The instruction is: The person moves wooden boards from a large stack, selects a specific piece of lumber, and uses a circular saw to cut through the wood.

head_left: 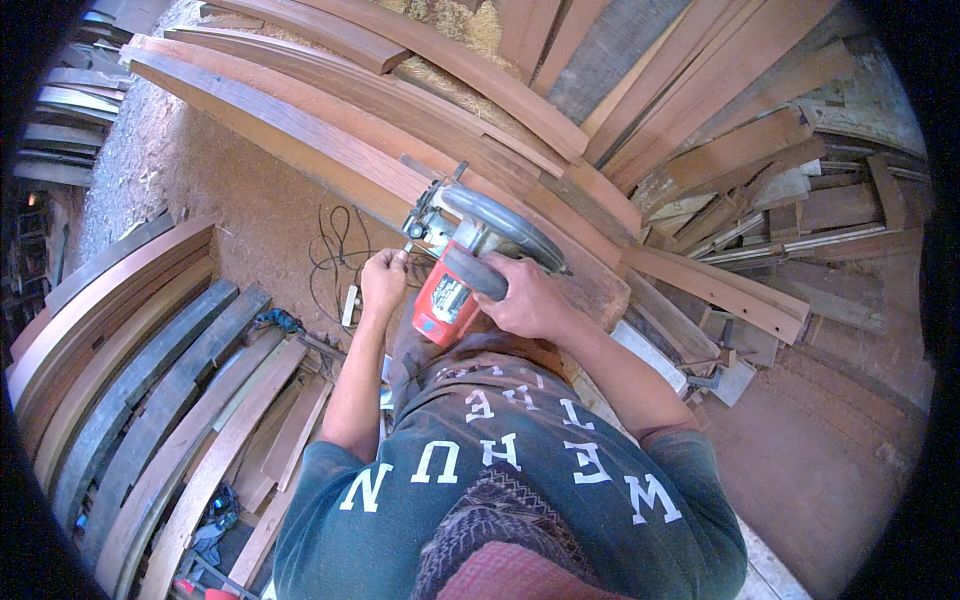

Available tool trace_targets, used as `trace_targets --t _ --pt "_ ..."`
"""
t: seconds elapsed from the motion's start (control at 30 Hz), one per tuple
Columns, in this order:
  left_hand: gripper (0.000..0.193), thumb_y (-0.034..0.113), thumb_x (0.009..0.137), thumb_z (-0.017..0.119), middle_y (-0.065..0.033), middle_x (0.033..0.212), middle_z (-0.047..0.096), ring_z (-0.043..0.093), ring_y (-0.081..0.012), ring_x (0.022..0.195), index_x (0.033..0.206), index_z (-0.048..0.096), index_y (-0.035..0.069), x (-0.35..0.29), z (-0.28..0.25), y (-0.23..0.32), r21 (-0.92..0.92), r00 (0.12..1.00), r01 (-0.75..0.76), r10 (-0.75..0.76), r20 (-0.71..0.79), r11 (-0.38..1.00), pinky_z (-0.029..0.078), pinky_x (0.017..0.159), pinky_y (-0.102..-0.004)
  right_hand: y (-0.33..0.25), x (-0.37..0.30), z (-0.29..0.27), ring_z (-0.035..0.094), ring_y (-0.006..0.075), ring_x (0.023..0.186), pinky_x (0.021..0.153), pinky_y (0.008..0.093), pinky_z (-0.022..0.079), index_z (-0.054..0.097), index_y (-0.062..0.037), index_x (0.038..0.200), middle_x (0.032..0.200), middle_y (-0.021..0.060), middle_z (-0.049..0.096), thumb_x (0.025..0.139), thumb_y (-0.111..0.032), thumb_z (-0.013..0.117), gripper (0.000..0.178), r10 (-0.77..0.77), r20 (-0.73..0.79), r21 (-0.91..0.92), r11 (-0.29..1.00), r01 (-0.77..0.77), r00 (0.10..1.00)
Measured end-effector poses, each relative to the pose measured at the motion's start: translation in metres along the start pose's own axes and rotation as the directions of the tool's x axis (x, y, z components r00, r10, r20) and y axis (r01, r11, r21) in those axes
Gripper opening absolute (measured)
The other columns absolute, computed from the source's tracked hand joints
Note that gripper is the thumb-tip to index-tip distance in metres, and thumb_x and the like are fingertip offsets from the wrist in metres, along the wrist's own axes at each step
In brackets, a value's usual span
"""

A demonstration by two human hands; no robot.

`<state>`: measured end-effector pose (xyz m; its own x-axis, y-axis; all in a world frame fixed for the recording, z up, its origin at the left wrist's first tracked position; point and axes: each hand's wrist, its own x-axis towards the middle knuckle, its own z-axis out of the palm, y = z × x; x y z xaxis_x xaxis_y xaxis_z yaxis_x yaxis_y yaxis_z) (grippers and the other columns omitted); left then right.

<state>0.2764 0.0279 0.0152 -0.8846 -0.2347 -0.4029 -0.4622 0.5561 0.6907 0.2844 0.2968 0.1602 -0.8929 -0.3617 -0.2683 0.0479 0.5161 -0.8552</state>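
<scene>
A red and grey circular saw [450, 290] rests at the near end of a long reddish wooden plank [300, 130], in front of my body. My right hand [525, 300] is wrapped round its dark rear handle. The grey blade guard [505, 225] faces away to the right. Just left of the saw, my left hand [384, 283] is closed in a pinch beside the metal base fittings [430, 220]. A small pale tip shows at its fingertips, too small to name. The saw hides the blade's contact with the wood.
Long planks [480, 75] lie beyond the saw. Offcuts [800, 200] are piled at the right. Curved boards [170, 350] stand in a row at the left. A black cord [335, 245] coils on the dusty ground by my left hand, near a small white block [350, 306].
</scene>
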Motion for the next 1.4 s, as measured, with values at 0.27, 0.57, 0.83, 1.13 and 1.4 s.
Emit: trace_targets --t 0.27,0.57,0.83,1.13,1.4 --pt "0.029 0.025 0.098 0.063 -0.0105 0.078 0.072 0.068 -0.0178 0.074 0.099 0.074 -0.002 -0.002 0.001 0.001 -0.033 1.0 0.012 -0.013 -0.018 0.999 0.052 0.073 -0.0338 -0.002 -0.002 -0.002 0.068 0.0467 0.098 0.086 0.0514 0.055 0.066 -0.0016 0.115 0.099 0.0292 0.07 0.083 -0.019 0.075 0.038 0.005 0.009 0.022 1.0 -0.005 1.0" --pt "0.028 0.026 0.098 0.063 -0.0109 0.078 0.073 0.07 -0.0205 0.074 0.096 0.074 0.001 -0.003 0.004 -0.002 -0.033 0.999 0.011 -0.012 -0.044 0.999 0.052 0.073 -0.0363 0.006 -0.003 0.003 0.068 0.0467 0.099 0.087 0.0519 0.055 0.066 -0.0017 0.117 0.102 0.0286 0.07 0.083 -0.02 0.074 0.04 0.002 0.01 0.008 1.0 -0.002 1.0" --pt "0.027 0.026 0.098 0.063 -0.0106 0.078 0.073 0.069 -0.0201 0.074 0.096 0.075 0.001 -0.003 0.003 0.0 -0.014 0.999 0.018 -0.018 -0.03 1.0 0.052 0.072 -0.0361 0.004 -0.003 0.0 0.068 0.0457 0.1 0.088 0.0505 0.055 0.066 -0.0013 0.118 0.103 0.028 0.071 0.083 -0.02 0.074 0.041 0.009 0.027 0.015 1.0 -0.009 1.0" --pt "0.029 0.026 0.098 0.063 -0.0098 0.078 0.073 0.068 -0.0183 0.073 0.097 0.074 0.0 -0.006 0.0 0.006 -0.034 0.999 0.012 -0.013 -0.031 0.999 0.052 0.072 -0.0352 0.005 -0.002 0.002 0.069 0.0448 0.099 0.088 0.0501 0.055 0.067 -0.0018 0.116 0.103 0.0266 0.071 0.083 -0.018 0.074 0.038 -0.018 0.009 0.02 1.0 0.018 1.0" --pt "0.026 0.024 0.098 0.063 -0.0107 0.078 0.074 0.069 -0.0192 0.074 0.097 0.075 0.001 -0.003 0.001 0.003 -0.024 0.999 -0.014 0.013 -0.038 1.0 0.053 0.073 -0.0352 0.008 -0.002 0.006 0.069 0.0453 0.094 0.084 0.0508 0.056 0.067 -0.0022 0.113 0.097 0.0268 0.071 0.081 -0.018 0.075 0.036 -0.037 -0.022 0.0 0.999 0.037 0.999"
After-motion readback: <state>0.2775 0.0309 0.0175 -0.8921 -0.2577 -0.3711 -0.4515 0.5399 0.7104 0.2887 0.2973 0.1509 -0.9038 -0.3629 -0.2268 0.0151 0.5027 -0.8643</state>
